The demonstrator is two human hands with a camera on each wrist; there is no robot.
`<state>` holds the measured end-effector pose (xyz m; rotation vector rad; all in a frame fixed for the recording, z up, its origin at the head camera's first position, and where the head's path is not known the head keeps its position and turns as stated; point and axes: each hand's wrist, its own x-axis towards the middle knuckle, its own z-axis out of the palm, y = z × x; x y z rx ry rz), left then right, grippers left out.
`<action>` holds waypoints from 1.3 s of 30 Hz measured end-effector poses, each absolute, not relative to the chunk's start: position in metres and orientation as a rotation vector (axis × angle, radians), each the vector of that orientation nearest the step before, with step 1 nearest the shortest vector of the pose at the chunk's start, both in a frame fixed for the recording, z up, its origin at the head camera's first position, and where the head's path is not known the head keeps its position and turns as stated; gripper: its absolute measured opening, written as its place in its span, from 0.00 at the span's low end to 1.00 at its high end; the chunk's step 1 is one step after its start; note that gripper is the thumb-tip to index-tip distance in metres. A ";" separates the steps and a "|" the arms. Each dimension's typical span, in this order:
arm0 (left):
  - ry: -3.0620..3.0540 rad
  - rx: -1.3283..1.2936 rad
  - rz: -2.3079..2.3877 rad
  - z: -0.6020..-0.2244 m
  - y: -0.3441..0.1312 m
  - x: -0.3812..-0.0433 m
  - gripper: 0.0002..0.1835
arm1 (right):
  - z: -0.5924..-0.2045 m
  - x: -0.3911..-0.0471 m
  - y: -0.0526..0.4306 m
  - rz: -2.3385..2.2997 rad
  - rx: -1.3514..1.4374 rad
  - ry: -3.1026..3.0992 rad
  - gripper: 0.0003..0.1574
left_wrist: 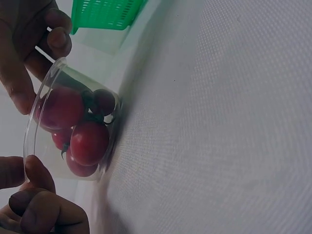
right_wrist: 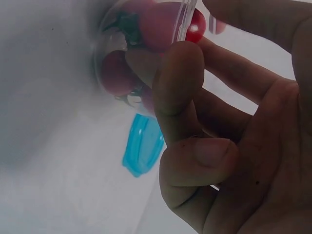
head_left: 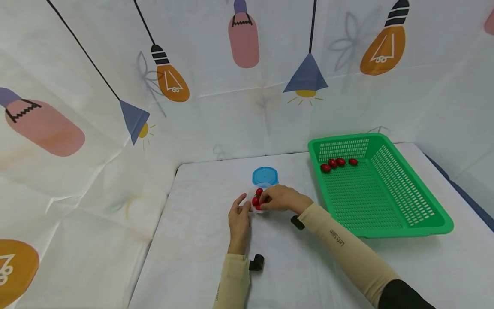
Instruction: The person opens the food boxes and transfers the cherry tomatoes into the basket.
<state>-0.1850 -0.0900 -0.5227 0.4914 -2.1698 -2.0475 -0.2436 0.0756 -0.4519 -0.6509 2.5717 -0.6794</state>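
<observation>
A small clear plastic cup (left_wrist: pixel 63 161) holds several red cherry tomatoes (left_wrist: pixel 90 144) with green stems. My left hand (head_left: pixel 239 219) pinches the cup's rim from the left with its fingertips. From the right, my right hand (head_left: pixel 283 198) reaches over the rim, its fingers dipping into the cup and its thumb close by. Those fingers grip the uppermost cherry tomato (right_wrist: pixel 195 27), whose shiny end shows above the rim in the right wrist view. Just beyond the cup lies a blue lid (head_left: pixel 265 176).
On the right of the white table (head_left: pixel 185 257) stands a green plastic basket (head_left: pixel 382 201) with slotted walls. Several more cherry tomatoes (head_left: pixel 341 162) sit near its back left corner. A wall sheet (head_left: pixel 216 124) printed with lamps and bulbs rises behind the table.
</observation>
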 end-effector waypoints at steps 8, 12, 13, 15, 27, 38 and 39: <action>-2.180 0.492 -2.042 -0.521 -0.090 -0.184 0.19 | -0.448 -0.243 0.077 -0.773 -0.624 2.536 0.17; -2.175 0.488 -2.041 -0.522 -0.090 -0.184 0.19 | -0.447 -0.242 0.077 -0.790 -0.613 2.538 0.16; -2.174 0.482 -2.038 -0.522 -0.090 -0.185 0.19 | -0.447 -0.242 0.077 -0.790 -0.613 2.540 0.16; -2.172 0.483 -2.033 -0.522 -0.090 -0.185 0.19 | -0.447 -0.242 0.077 -0.784 -0.618 2.546 0.16; -2.158 0.493 -2.044 -0.522 -0.089 -0.184 0.18 | -0.446 -0.242 0.075 -0.759 -0.659 2.579 0.13; -2.168 0.472 -2.028 -0.523 -0.089 -0.184 0.19 | -0.442 -0.238 0.076 -0.872 -0.679 2.634 0.15; -2.167 0.468 -2.029 -0.524 -0.089 -0.184 0.19 | -0.441 -0.238 0.077 -0.900 -0.683 2.634 0.15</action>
